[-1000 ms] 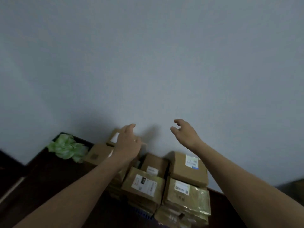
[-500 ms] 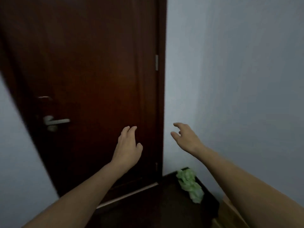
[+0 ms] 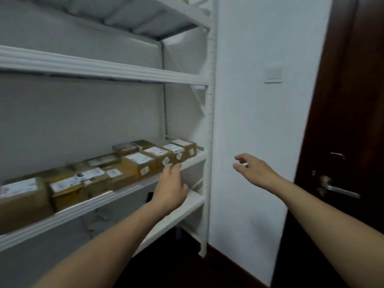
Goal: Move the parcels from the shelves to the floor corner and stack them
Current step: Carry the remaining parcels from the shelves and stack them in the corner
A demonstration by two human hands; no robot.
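parcels point(image 3: 138, 166) crowd shelf point(image 3: 124, 192), open headroom above

We have one head view only; it faces the white shelves point(image 3: 104, 71) obliquely from close, perhaps slightly downward, the door point(image 3: 353, 100) at right.

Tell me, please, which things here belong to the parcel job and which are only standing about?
For the job: cardboard parcels in a row on one shelf; white shelving rack; left hand and right hand, both holding nothing.

Only standing about: dark wooden door; door handle; wall switch.
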